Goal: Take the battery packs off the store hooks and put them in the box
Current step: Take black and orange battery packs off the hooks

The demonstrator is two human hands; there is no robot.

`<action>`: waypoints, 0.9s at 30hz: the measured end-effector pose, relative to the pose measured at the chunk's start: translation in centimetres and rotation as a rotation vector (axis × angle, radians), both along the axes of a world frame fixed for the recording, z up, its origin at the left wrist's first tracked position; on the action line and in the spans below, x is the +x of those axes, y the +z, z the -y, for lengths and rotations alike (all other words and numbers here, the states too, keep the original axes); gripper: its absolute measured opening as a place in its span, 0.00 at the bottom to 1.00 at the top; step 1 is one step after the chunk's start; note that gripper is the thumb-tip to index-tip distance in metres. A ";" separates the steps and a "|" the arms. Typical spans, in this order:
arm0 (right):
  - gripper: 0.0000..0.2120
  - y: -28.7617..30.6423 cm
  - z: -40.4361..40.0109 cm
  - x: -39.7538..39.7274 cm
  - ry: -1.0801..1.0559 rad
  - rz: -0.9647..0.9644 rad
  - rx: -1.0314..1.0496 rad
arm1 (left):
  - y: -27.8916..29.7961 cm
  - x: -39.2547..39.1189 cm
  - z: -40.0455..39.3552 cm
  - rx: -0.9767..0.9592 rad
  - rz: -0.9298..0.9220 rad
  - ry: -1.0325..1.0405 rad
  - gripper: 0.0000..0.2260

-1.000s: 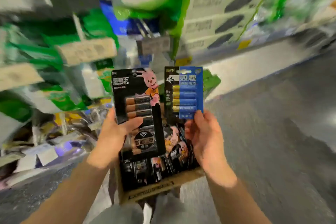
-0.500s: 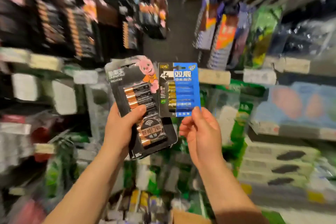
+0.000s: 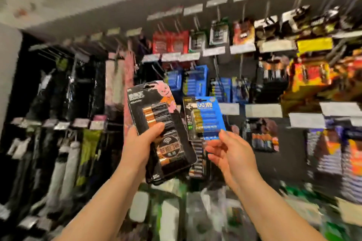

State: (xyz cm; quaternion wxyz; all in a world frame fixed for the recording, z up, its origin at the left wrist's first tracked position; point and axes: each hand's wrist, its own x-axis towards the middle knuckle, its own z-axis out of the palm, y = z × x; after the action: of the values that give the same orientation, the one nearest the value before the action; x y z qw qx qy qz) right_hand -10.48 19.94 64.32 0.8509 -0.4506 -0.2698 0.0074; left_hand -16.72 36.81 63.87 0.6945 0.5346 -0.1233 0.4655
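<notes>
My left hand [image 3: 144, 143] grips a large black battery pack [image 3: 156, 115] with a pink bunny on its card, thumb across the front, held upright and tilted slightly left. My right hand [image 3: 229, 152] pinches the lower edge of a smaller blue battery pack [image 3: 205, 117], held upright just right of the black one. Both packs are raised in front of the store's hook wall. More blue battery packs [image 3: 194, 82] hang on hooks right behind them. The box is out of view.
The hook wall is blurred. Black and orange battery packs [image 3: 274, 74] hang at the right, red packs [image 3: 170, 42] higher up, dark and pink goods [image 3: 117, 80] at the left. White price tags [image 3: 262, 110] line the rails. Shelf goods lie below.
The view has swung up from the box on the floor to the hook wall. Both hands still hold the same two packs, raised with the view.
</notes>
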 end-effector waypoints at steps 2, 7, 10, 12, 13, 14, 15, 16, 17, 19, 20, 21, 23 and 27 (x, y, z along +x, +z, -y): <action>0.10 1.9 -3.3 1.4 -0.026 0.020 0.020 | 2.3 1.4 -3.6 0.013 0.001 0.013 0.12; 0.08 6.3 -10.9 5.4 -0.134 0.046 0.005 | 6.8 6.1 -11.7 0.060 -0.034 -0.037 0.09; 0.08 9.5 -14.6 7.9 -0.208 0.035 -0.014 | 8.7 9.0 -15.5 0.063 -0.054 -0.077 0.09; 0.05 11.6 -16.4 9.3 -0.259 0.033 -0.008 | 10.0 10.5 -17.4 0.068 -0.062 -0.091 0.08; 0.03 12.7 -17.3 10.1 -0.288 0.040 -0.012 | 10.7 11.2 -18.2 0.078 -0.061 -0.101 0.09; 0.05 13.6 -18.2 10.8 -0.312 0.051 -0.029 | 11.2 12.0 -18.9 0.092 -0.062 -0.118 0.10; 0.07 14.4 -19.0 11.5 -0.335 0.061 -0.053 | 11.7 12.6 -19.5 0.099 -0.066 -0.129 0.11; 0.08 15.1 -19.8 12.1 -0.354 0.065 -0.071 | 12.2 13.3 -20.0 0.105 -0.069 -0.141 0.12; 0.08 15.7 -20.5 12.6 -0.369 0.060 -0.087 | 12.6 13.8 -20.4 0.111 -0.072 -0.154 0.12; 0.07 16.5 -21.7 13.1 -0.384 0.034 -0.090 | 13.1 14.8 -21.2 0.117 -0.082 -0.184 0.16; 0.07 16.8 -22.1 13.1 -0.385 0.021 -0.078 | 13.3 15.3 -21.6 0.117 -0.085 -0.196 0.18; 0.09 17.1 -22.4 13.3 -0.382 0.000 -0.059 | 13.6 15.7 -21.8 0.114 -0.088 -0.204 0.19; 0.13 17.4 -22.9 13.7 -0.365 -0.054 -0.025 | 13.8 16.4 -22.2 0.119 -0.094 -0.210 0.20; 0.17 17.1 -23.7 14.4 -0.390 -0.095 -0.019 | 13.9 17.2 -22.9 0.149 -0.083 -0.231 0.19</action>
State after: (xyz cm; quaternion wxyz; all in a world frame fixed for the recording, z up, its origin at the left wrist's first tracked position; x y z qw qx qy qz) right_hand 3.93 43.66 81.43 0.8436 -0.5016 -0.1370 -0.1340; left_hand 0.50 59.73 77.81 0.7063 0.5858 -0.1892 0.3497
